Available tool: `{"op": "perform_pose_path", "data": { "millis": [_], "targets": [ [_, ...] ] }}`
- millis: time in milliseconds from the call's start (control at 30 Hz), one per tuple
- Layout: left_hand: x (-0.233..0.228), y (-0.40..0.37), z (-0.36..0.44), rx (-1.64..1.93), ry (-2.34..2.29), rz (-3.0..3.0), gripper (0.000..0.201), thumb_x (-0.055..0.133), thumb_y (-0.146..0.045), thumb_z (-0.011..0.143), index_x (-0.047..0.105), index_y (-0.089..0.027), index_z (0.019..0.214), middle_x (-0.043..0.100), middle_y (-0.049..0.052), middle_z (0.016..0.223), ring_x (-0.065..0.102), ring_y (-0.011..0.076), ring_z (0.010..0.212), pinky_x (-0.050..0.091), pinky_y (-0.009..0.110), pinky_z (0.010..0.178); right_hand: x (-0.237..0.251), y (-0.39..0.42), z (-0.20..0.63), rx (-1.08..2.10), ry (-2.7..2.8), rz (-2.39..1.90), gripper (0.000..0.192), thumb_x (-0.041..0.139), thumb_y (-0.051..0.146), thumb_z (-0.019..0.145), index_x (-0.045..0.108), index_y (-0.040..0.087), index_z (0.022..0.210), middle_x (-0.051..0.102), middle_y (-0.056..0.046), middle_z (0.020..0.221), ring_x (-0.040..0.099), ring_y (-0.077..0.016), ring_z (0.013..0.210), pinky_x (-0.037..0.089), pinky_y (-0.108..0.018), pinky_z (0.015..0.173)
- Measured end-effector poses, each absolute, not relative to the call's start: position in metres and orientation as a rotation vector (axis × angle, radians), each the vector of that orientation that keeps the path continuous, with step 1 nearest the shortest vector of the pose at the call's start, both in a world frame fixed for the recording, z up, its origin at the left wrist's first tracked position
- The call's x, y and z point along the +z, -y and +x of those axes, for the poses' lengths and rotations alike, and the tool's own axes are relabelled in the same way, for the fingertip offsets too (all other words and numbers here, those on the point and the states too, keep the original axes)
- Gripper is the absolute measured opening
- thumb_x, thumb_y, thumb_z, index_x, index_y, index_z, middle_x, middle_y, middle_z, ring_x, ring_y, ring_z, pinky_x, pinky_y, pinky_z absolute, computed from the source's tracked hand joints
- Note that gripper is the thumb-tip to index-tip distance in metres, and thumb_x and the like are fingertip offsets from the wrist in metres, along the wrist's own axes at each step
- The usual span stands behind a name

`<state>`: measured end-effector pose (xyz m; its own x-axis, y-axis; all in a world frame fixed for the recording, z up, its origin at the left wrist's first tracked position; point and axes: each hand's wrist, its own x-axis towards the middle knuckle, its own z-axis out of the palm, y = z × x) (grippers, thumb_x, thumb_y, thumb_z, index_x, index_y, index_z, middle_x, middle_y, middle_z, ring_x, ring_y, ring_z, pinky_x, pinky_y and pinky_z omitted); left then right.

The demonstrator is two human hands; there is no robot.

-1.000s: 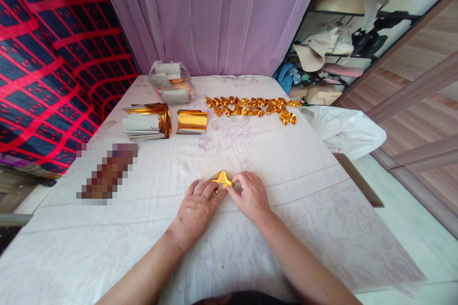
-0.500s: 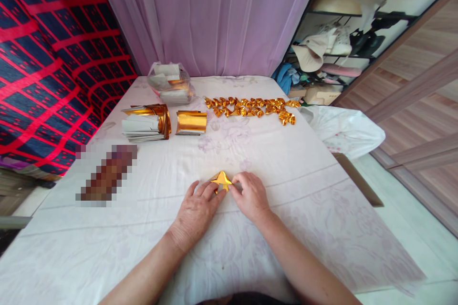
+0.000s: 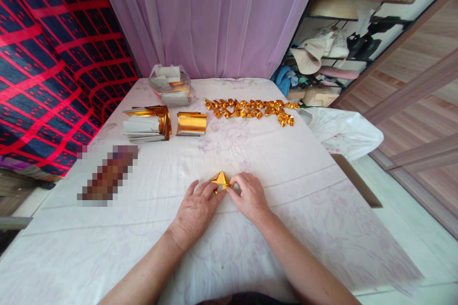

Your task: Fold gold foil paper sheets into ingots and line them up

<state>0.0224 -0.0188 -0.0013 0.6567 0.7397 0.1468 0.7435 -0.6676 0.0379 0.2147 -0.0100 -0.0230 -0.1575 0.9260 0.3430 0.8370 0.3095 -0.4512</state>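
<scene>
Both hands rest palm down on the bench point(image 3: 293, 162), which is covered by a pale flowered cloth, and they meet over a small gold foil piece point(image 3: 221, 180) lying near the middle of the near half. The left hand point(image 3: 196, 210) lies flat with its fingers point(image 3: 211, 189) stretched forward, their tips pressing on the near left part of the foil; the right hand point(image 3: 250, 196) curls its fingers point(image 3: 233, 190) in against the foil's right edge. Only the far, pointed part of the piece shows; the rest is under the fingertips, so its full shape cannot be told, nor whether either hand pinches it or merely presses it down. Well apart, along the far edge, lies a row of folded gold pieces point(image 3: 250, 108). To its left stand a short gold foil stack point(image 3: 192, 123) and a larger stack of foil sheets point(image 3: 146, 124), white backs showing, with a clear bag point(image 3: 171, 85) behind them whose contents are hard to make out. A blurred-out patch point(image 3: 107, 172) hides something on the left. Both forearms are cut off by the lower frame edge.
</scene>
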Motion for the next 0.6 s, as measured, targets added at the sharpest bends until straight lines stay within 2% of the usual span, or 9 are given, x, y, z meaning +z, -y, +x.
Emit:
{"op": "perform_pose_path", "data": {
  "millis": [133, 267, 600],
  "targets": [
    [-0.004, 0.017, 0.018, -0.204, 1.227, -2.877, 0.041, 0.05, -0.014, 0.091, 0.054, -0.029, 0.129, 0.058, 0.006, 0.126, 0.055, 0.0229, 0.117, 0.035, 0.051, 0.106, -0.023, 0.01, 0.214, 0.229, 2.007, -1.574, 0.01, 0.062, 0.017, 0.079, 0.056, 0.023, 0.084, 0.065, 0.0, 0.083, 0.058, -0.0199, 0.084, 0.035, -0.031, 0.073],
    [-0.01, 0.014, 0.01, -0.213, 1.136, -2.916, 0.039, 0.049, -0.012, 0.091, 0.054, -0.027, 0.127, 0.057, 0.007, 0.13, 0.053, 0.021, 0.122, 0.036, 0.047, 0.107, -0.023, 0.009, 0.214, 0.242, 1.994, -1.567, 0.009, 0.061, 0.016, 0.079, 0.057, 0.023, 0.083, 0.065, -0.001, 0.083, 0.057, -0.0195, 0.084, 0.035, -0.031, 0.072],
    [-0.01, 0.01, 0.003, -0.219, 1.024, -2.937, 0.035, 0.048, -0.01, 0.092, 0.055, -0.025, 0.123, 0.058, 0.008, 0.131, 0.05, 0.0194, 0.126, 0.032, 0.046, 0.11, -0.023, 0.01, 0.214, 0.222, 2.007, -1.555, 0.007, 0.06, 0.016, 0.08, 0.056, 0.023, 0.082, 0.064, -0.001, 0.082, 0.056, -0.0197, 0.082, 0.034, -0.031, 0.072]
  ]
}}
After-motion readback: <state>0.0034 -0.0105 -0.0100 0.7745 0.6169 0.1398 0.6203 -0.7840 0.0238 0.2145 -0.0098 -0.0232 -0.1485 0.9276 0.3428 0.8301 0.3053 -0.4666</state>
